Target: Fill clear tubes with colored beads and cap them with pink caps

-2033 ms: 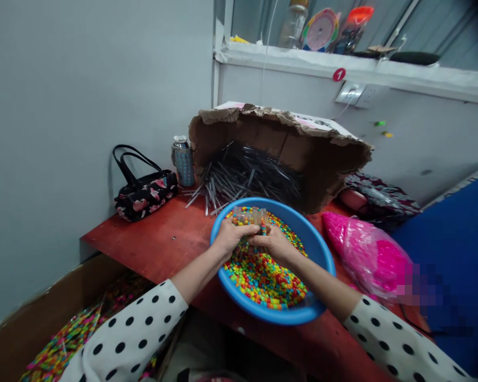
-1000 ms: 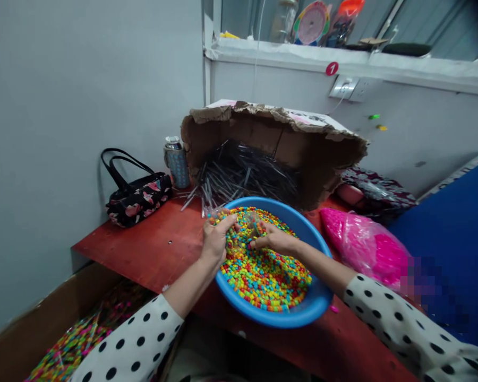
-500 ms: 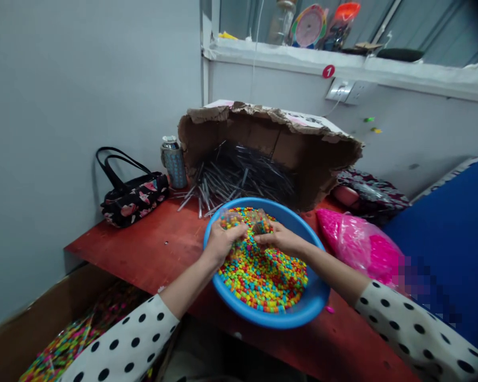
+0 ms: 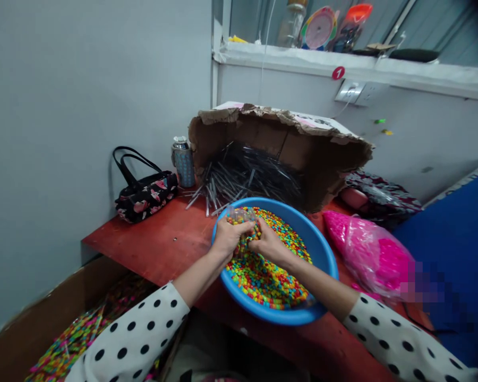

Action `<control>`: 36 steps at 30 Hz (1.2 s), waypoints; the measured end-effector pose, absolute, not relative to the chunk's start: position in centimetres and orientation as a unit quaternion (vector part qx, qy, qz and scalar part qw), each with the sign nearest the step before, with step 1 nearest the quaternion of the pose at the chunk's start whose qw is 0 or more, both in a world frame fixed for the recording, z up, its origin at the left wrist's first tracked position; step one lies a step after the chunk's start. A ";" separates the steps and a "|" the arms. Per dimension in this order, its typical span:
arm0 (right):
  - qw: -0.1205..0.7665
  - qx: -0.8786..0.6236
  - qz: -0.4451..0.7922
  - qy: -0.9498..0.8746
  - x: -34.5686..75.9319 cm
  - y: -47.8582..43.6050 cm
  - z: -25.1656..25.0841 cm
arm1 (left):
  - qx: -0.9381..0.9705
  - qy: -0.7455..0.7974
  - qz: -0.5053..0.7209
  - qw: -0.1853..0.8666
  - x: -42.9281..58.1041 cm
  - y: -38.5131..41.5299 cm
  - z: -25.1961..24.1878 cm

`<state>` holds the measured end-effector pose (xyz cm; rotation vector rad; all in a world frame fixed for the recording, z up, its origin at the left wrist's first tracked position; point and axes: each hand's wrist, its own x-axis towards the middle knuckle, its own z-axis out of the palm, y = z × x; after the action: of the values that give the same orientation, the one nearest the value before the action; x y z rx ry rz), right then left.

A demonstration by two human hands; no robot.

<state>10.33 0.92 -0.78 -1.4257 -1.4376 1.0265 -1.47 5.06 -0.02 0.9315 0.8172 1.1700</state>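
A blue basin (image 4: 330,276) holds many small, bright candy-like pellets (image 4: 274,284) in red, yellow, green, blue and orange. Over its left side, my left hand (image 4: 227,237) is closed around what looks like a bunch of clear plastic tubes (image 4: 241,214), with coloured pellets showing in or behind them. My right hand (image 4: 270,245) is just right of it, its fingers curled in against the tubes and pellets. What those fingers hold is hidden. Both hands are close together, thumbs facing each other.
A torn cardboard box (image 4: 330,154) behind the basin spills clear tubes (image 4: 239,175) onto the red table (image 4: 143,249). Left stand a floral handbag (image 4: 145,199) and a flask (image 4: 183,164). A bright pink plastic bag (image 4: 370,254) lies right. Filled colourful tubes (image 4: 71,339) lie below left.
My right hand has moved left and closed in against my left hand and its tubes. The gap between the hands has gone. The whole view has shifted slightly.
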 end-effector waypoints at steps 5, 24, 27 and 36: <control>0.426 -0.422 0.664 -0.446 11.6 0.2 -0.4 | 0.316 0.347 0.554 0.688 -1.8 5.0 0.7; 0.294 -0.593 0.490 -0.568 19.7 1.8 -0.6 | 0.308 0.353 0.550 0.691 -2.3 5.0 1.0; 0.337 -0.543 0.594 -0.489 18.9 1.8 -0.3 | 0.316 0.357 0.545 0.690 -2.2 5.1 0.8; 0.401 -0.501 0.643 -0.418 18.1 1.4 -0.1 | 0.347 0.359 0.524 0.690 -2.1 5.1 0.9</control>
<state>18.09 1.35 -0.13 -1.2670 -1.0563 1.6260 -2.12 5.11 0.93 0.7760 0.8035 1.1724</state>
